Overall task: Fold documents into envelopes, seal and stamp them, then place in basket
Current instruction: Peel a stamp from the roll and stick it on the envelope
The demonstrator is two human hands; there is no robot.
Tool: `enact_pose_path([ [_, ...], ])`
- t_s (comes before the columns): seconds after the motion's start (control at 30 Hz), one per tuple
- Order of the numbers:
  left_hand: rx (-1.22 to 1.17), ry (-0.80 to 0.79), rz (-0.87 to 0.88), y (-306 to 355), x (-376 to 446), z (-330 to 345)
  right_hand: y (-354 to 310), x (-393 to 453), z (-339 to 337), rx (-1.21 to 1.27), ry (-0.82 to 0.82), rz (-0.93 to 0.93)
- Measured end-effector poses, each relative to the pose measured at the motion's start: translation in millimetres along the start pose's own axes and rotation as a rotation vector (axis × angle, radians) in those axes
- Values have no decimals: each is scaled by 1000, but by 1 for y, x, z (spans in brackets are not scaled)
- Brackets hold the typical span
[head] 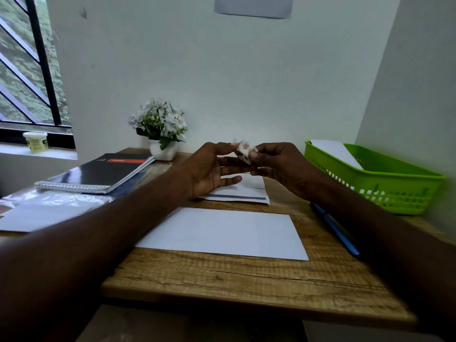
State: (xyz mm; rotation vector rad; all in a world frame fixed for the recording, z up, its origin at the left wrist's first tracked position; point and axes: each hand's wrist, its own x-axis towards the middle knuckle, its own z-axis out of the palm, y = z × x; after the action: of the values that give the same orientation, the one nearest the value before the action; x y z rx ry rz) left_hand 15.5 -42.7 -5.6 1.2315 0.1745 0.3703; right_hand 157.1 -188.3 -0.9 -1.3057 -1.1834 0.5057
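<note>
stamps (244,149): 1, pinched by right hand (278,169) fingers, left hand (209,169) fingers | envelopes (222,230): 2 | basket (385,191): 1

Both hands meet above the desk (222,275), the left hand (209,169) and right hand (281,166) with a stamp (244,149) between them. Under them lies an envelope (246,193), nearer the person a sheet (222,233). Right of the right hand sits the basket (385,183), a pen (338,230) beside the forearm; left of the left hand, a notebook (98,174) and plant (160,129).

Both hands (209,169) (278,166) raised, fingertips together
</note>
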Motion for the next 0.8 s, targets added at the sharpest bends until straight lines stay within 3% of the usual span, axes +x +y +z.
enact_pose_path([
  [0.2,59,129,81,-1,7,-1,-1,0,-1,-61,26,-1],
  [0.37,-66,191,148,5,8,-5,-3,-1,-6,-168,82,24],
  [0.53,67,296,230,2,5,-3,1,4,-18,-972,315,-38],
  [0.63,167,269,259,0,3,-1,5,3,-26,-1112,386,22],
  [0.8,321,237,278,-7,2,3,10,-2,-29,-1230,257,247],
])
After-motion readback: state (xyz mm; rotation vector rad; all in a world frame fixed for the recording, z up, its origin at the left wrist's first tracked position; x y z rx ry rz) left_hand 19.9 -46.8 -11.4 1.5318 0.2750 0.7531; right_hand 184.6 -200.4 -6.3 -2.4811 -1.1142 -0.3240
